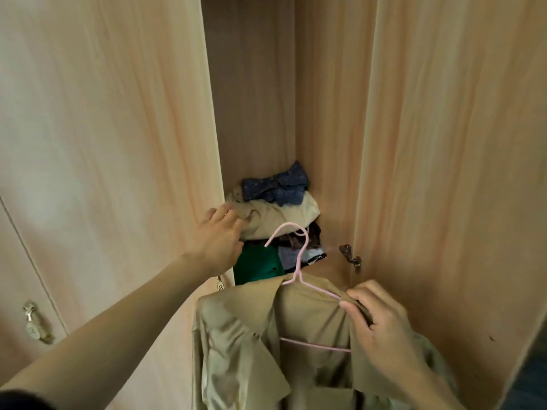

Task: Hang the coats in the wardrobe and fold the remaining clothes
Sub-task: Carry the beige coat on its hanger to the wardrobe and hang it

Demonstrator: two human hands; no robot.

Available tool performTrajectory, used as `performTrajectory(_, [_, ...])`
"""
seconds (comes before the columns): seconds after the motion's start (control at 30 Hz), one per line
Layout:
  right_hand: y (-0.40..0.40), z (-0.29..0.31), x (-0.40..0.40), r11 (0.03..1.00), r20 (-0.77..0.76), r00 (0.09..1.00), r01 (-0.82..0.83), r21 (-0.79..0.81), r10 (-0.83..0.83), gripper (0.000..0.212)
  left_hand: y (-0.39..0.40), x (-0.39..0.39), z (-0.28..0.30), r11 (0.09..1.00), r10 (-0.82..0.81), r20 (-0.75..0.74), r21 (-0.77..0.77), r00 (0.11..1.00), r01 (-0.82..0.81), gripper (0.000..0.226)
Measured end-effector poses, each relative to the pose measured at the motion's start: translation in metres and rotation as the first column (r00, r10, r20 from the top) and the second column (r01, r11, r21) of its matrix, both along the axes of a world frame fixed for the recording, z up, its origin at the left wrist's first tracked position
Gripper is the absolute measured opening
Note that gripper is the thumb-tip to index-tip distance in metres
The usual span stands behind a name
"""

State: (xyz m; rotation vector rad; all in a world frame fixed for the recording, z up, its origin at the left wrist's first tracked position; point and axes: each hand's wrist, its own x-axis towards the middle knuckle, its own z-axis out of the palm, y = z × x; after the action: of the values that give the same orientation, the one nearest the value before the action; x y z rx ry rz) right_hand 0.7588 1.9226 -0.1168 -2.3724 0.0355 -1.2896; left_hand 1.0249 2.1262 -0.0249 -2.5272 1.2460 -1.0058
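Observation:
A khaki coat hangs on a pink wire hanger in front of the open wardrobe. My right hand pinches the coat's shoulder together with the hanger's right arm. My left hand reaches into the wardrobe and its fingers rest on a beige garment in a pile on the wardrobe floor. On that pile lies a dark blue dotted cloth; a green garment and dark and pale clothes lie under it.
The wardrobe's open door stands at the right with a metal hinge near its foot. Shut doors with metal handles fill the left. No hanging rail is in view.

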Motion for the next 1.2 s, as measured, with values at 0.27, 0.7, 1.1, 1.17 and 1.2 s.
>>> performTrajectory(0.27, [-0.061,0.019,0.044,0.994,0.072,0.991,-0.111,0.025,0.109,0.015,-0.032,0.013,-0.001,0.83,0.434,0.025,0.379,0.901,-0.41,0.069])
performTrajectory(0.7, [-0.062,0.028,0.048,0.977,0.002,0.977,-0.211,0.002,0.211,0.003,-0.049,-0.032,0.009,0.713,0.539,0.146,0.446,0.829,-0.542,0.047])
performTrajectory(1.1, [-0.019,0.034,0.029,0.966,-0.023,0.967,-0.255,-0.042,0.254,0.009,0.028,-0.128,0.002,0.845,0.39,0.096,0.359,0.916,-0.397,0.04])
performTrajectory(1.17, [-0.01,0.035,0.027,0.966,-0.03,0.967,-0.254,-0.048,0.253,0.013,0.036,-0.142,0.003,0.856,0.39,0.085,0.334,0.917,-0.395,0.038])
performTrajectory(1.2, [-0.006,0.035,0.026,0.965,-0.032,0.967,-0.256,-0.052,0.254,0.014,0.042,-0.149,0.003,0.864,0.384,0.08,0.321,0.92,-0.389,0.037])
